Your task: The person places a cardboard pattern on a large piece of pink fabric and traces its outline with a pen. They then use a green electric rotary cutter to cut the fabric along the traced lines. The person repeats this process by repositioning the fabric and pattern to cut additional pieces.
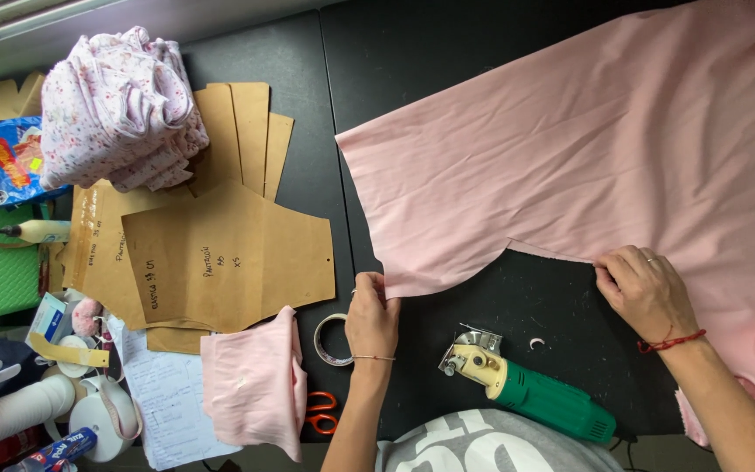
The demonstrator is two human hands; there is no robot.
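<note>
Our left hand [370, 316] has its fingers pinched on the lower-left corner of the pink fabric [587, 157], a tape roll [332, 341] just left of them; the green rotary cutter [526, 389] lies on the counter [447, 52] between; our right hand [644, 288] pinches the cut edge; we judge this smoothing, needing even tension next.

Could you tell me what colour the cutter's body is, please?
Green body, cream head; head view.

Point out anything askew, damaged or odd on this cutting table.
Nothing looks damaged or spilled. The pink fabric lies at a slant across the black table, its lower edge held by the left hand and right hand. Orange scissors are half buried under folded pink pieces.
</note>
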